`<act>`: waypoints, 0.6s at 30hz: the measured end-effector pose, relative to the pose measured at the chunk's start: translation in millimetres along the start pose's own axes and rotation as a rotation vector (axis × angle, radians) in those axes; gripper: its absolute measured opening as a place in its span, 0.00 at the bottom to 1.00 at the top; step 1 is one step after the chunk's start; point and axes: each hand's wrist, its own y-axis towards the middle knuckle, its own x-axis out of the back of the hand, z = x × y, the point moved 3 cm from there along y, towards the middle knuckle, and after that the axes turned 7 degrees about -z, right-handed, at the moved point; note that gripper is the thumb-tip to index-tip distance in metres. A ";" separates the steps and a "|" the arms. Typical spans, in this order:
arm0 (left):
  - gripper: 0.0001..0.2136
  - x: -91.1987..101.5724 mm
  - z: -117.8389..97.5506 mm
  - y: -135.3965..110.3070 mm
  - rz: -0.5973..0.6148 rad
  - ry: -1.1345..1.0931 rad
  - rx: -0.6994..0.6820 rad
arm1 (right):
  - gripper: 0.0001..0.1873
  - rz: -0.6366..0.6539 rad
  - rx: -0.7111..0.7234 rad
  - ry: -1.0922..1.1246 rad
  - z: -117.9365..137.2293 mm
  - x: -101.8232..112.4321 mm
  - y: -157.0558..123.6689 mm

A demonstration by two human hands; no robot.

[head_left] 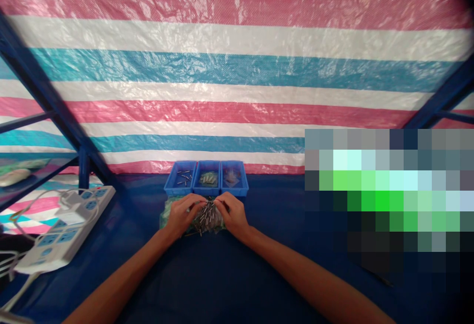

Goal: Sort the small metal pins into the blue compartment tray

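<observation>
Both my hands grip a clear plastic bag (206, 216) full of small metal pins, resting on the dark blue table (229, 274). My left hand (183, 212) pinches the bag's left side, fingers curled. My right hand (232, 212) pinches its right side the same way. A greenish plastic bag (165, 215) lies under and to the left of them. Just behind the hands stand three small blue bins: the left bin (181, 178) holds a few loose metal pins, the middle bin (208, 178) greenish parts, the right bin (233, 177) small bagged parts.
A white power strip (64, 232) with cables lies at the left on the table. Blue metal frame posts (84, 166) rise at the left and right. A striped pink, white and blue tarp (237, 67) closes the back. A blurred patch covers the right side.
</observation>
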 end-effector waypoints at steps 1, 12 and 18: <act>0.07 -0.1 0.8 -0.3 0.003 0.007 0.007 | 0.11 0.000 -0.003 0.005 -0.4 -0.1 -0.3; 0.08 -0.1 7.8 -2.2 0.017 0.113 0.077 | 0.07 0.003 -0.011 0.020 -0.3 -0.9 -1.6; 0.11 1.8 8.2 -3.6 0.020 0.139 0.075 | 0.09 0.005 0.019 0.000 3.4 0.4 0.3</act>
